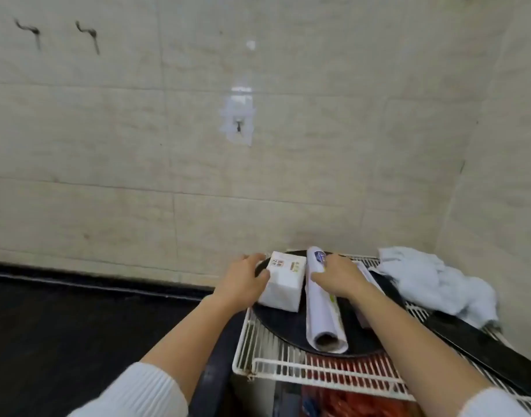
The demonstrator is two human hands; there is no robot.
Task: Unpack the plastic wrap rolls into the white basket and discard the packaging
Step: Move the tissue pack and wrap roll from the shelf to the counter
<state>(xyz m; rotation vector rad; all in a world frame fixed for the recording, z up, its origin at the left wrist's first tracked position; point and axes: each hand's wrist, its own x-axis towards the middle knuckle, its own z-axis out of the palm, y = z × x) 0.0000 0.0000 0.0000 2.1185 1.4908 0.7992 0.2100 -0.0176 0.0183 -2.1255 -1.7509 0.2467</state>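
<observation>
A white wire basket [288,370] stands at the lower right with a round black tray [276,325] lying in it. A plastic wrap roll [323,314] in white wrapping lies lengthwise on the tray. My right hand [338,276] rests on the roll's far half, fingers curled over it. A white paper-wrapped pack [285,282] sits to the roll's left. My left hand [243,279] grips that pack's left side. Another white item under my right forearm is mostly hidden.
A crumpled pale blue cloth [435,279] lies on the basket's right side beside a long black flat object [475,344]. Red items [357,401] show beneath the wire. A dark counter [77,320] stretches left, and a tiled wall with hooks [238,126] rises behind.
</observation>
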